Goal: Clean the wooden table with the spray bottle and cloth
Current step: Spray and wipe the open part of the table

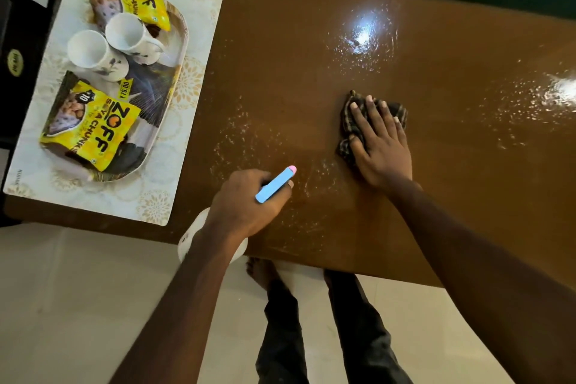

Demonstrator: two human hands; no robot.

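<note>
- Nearest, at lower centre, left hand [246, 199] grips one spray bottle [276, 184].
- Right of it, right hand [380, 142], fingers spread, presses one cloth [352, 128] onto the wet table [296, 56].
- Upper left, one tray [174, 50] holds two cups [109, 44] and two snack packets [90, 125].

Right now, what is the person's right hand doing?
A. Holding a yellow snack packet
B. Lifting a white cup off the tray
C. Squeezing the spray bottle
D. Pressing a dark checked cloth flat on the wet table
D: the right hand lies spread over the dark checked cloth on the droplet-covered wooden table, while the left hand holds the spray bottle.
</note>
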